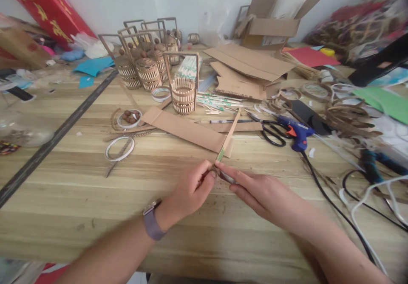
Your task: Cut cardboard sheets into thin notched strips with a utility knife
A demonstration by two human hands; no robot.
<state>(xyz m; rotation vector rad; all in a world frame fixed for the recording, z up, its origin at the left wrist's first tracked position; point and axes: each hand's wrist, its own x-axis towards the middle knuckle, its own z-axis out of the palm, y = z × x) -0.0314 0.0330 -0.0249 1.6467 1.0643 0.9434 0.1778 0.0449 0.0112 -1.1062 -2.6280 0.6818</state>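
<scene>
My left hand (pixel 199 186), with a watch on its wrist, is closed in a pinch over the table's front middle. A small brown piece (pixel 215 170) shows partly at its fingertips. My right hand (pixel 255 188) meets it from the right, index finger stretched toward the same spot. Under that finger lies a grey, blade-like piece (pixel 227 177), mostly hidden by the fingers. From between the hands a thin tan strip (pixel 232 131) with a green lower end slants up and away. Just beyond the hands lies a long cardboard piece (pixel 185 127).
An open-topped stick basket (pixel 184 97) with a tall handle stands ahead, several lidded ones (pixel 148 72) behind it. Black-handled scissors (pixel 273 133) and a blue glue gun (pixel 298 133) lie to the right, its cable running forward. Tape rings (pixel 120 149) lie left. Cardboard sheets (pixel 248 61) lie behind.
</scene>
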